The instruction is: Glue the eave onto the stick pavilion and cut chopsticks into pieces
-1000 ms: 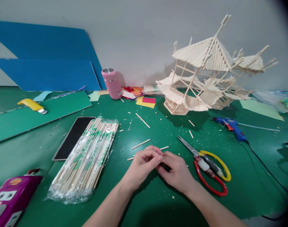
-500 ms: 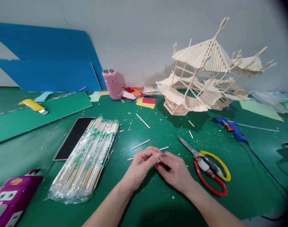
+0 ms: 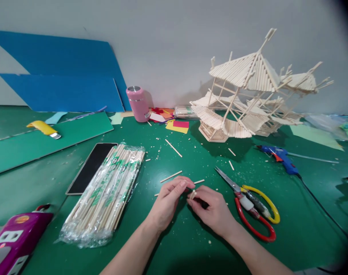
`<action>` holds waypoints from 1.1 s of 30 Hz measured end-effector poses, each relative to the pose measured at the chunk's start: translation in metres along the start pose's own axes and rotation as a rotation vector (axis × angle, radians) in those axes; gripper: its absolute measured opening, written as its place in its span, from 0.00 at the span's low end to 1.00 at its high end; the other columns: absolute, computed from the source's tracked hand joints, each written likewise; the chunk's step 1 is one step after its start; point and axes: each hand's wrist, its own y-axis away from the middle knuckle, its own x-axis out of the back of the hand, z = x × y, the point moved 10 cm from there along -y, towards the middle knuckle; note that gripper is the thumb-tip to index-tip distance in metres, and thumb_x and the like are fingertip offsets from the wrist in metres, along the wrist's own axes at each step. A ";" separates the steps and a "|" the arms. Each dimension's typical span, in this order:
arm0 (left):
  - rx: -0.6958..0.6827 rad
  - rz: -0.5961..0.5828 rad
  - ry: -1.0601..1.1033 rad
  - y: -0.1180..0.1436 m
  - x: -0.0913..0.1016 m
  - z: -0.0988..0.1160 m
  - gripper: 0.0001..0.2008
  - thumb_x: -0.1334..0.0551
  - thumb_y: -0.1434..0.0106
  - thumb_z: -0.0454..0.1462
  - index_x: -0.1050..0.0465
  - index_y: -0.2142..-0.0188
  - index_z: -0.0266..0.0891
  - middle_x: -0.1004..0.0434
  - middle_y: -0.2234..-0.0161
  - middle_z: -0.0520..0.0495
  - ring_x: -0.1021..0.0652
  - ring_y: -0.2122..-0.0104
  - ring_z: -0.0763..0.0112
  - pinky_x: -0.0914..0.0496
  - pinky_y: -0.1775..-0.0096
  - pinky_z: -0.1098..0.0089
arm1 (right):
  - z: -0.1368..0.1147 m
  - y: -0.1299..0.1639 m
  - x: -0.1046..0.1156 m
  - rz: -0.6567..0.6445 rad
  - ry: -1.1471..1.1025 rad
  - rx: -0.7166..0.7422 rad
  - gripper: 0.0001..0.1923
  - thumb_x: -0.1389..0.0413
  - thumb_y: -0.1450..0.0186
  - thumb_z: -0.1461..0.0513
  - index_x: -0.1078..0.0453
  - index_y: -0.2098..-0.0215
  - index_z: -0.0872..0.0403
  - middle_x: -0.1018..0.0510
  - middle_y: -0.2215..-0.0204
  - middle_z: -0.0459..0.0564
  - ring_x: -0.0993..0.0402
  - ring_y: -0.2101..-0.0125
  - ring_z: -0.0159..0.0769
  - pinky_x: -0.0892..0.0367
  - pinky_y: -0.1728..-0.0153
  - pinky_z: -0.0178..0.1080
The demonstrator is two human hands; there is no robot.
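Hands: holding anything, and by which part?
Right hand pinches a short wooden stick piece at its lower end; the top pokes out. Left hand has its fingers curled beside it; contact cannot be told.

Work surface: a green table (image 3: pixel 191 244), littered with small wood chips. Just right of the right hand (image 3: pixel 212 208) lie scissors (image 3: pixel 250 204) with red and yellow handles. Left of the left hand (image 3: pixel 168 202) lies a plastic-wrapped bundle of wooden sticks (image 3: pixel 107 193), partly overlapping a black phone (image 3: pixel 91 167). Loose stick offcuts (image 3: pixel 171 176) lie just beyond both hands. Far beyond the right hand stands a stick-built model house (image 3: pixel 248 99); a blue glue gun (image 3: pixel 278 154) lies to its right. Beyond the left hand stands a pink bottle (image 3: pixel 137 104), with coloured paper scraps (image 3: pixel 174 122) beside it. Far left: a yellow utility knife (image 3: pixel 44 128) on a green sheet (image 3: pixel 33 143), and a purple box (image 3: pixel 15 240) at the near edge.
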 end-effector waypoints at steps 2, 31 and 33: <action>0.011 -0.005 -0.002 0.000 0.000 0.000 0.10 0.41 0.44 0.40 0.24 0.71 0.37 0.30 0.66 0.46 0.31 0.64 0.67 0.39 0.61 0.70 | 0.001 -0.002 -0.001 -0.040 -0.125 -0.084 0.07 0.49 0.41 0.63 0.32 0.75 0.55 0.33 0.79 0.45 0.39 0.78 0.29 0.43 0.77 0.31; 0.068 -0.081 -0.008 0.002 -0.009 -0.008 0.07 0.38 0.47 0.37 0.24 0.75 0.34 0.31 0.70 0.46 0.31 0.67 0.70 0.37 0.63 0.71 | 0.020 0.012 -0.052 -0.373 -0.875 -0.575 0.15 0.42 0.48 0.59 0.42 0.84 0.57 0.42 0.87 0.38 0.51 0.87 0.20 0.56 0.85 0.29; 0.059 -0.095 -0.009 0.002 -0.010 -0.006 0.07 0.39 0.45 0.36 0.25 0.75 0.34 0.31 0.70 0.46 0.31 0.68 0.70 0.38 0.63 0.71 | 0.021 0.011 -0.050 -0.355 -0.833 -0.555 0.15 0.42 0.47 0.59 0.42 0.84 0.57 0.43 0.87 0.38 0.51 0.87 0.21 0.57 0.84 0.30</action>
